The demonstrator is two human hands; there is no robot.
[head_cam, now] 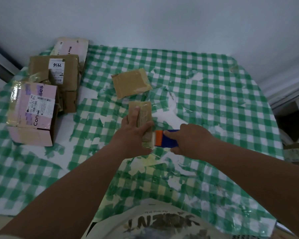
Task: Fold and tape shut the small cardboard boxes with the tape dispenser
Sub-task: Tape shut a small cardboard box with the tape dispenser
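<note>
So the bench (214, 80) is covered by a green and white checked plastic tablecloth (205, 94), pretty beat up, with patches torn or worn through to white all over the middle and near edge. Far left corner has a pile of used shipping boxes: a pink box (31, 114) with a printed label at the front, a brown cardboard box (59, 73) with a handwritten number label behind it, and another pink one (71, 47) at the very back by the wall. Out in the middle, well apart from that pile, a small taped-up cardboard box (130, 82) lies flat.
</note>
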